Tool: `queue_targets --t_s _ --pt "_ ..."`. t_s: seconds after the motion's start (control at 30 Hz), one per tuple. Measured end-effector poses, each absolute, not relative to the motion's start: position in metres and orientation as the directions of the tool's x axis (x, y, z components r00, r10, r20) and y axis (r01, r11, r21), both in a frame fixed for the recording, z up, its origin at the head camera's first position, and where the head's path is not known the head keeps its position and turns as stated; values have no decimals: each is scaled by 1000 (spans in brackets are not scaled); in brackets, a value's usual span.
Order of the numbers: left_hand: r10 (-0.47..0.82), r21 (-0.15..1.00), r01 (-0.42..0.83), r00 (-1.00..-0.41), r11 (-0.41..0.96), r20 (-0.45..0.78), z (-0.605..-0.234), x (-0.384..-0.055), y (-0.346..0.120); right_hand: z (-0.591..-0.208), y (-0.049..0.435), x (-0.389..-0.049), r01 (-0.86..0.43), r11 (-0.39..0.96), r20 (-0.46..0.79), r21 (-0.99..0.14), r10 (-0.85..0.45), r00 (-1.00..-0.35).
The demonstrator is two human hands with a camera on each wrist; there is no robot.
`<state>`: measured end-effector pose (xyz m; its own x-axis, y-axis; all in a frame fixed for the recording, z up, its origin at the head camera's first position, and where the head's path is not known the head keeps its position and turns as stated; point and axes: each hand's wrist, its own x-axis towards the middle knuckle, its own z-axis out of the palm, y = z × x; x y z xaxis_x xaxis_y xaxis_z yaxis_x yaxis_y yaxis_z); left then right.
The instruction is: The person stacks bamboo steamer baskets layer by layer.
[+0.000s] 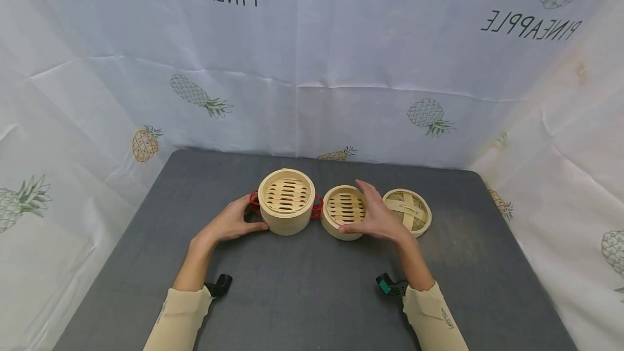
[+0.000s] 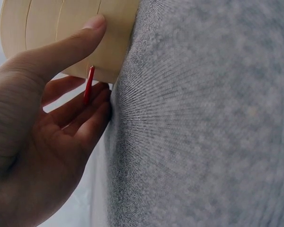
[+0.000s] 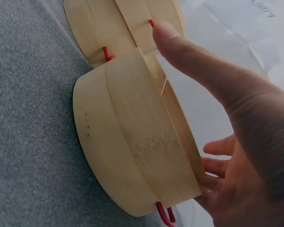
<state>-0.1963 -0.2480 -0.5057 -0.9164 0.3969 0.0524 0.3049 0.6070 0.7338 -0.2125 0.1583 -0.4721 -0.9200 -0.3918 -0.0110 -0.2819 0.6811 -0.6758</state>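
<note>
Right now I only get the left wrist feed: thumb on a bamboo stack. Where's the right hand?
Observer: The right hand is spread about a shorter basket, right of the taller stack.
Operator: Copy. What's on top of my stack?
Observer: Bare slats; no lid over them.
Operator: Any lid around?
Observer: Yes, a woven lid lies on the dark table, to the right of the shorter basket.

Both forearms [image 1: 190, 271] are extending forward, the left hand [image 1: 234, 222] holding its fingers [image 2: 92, 128] bent, the right hand [image 1: 377, 220] holding thumb [image 3: 201, 61] and fingers apart.
</note>
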Motion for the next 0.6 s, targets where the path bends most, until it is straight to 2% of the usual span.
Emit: queue_targets --t_s 0.27,0.6 --pt "400 738 314 -914 598 64 -504 -195 -248 -480 161 -216 -290 709 -53 -643 -418 -907" --pt "394 735 300 -918 608 49 -503 -194 -248 -483 160 -215 -268 700 -67 -662 -412 -909"
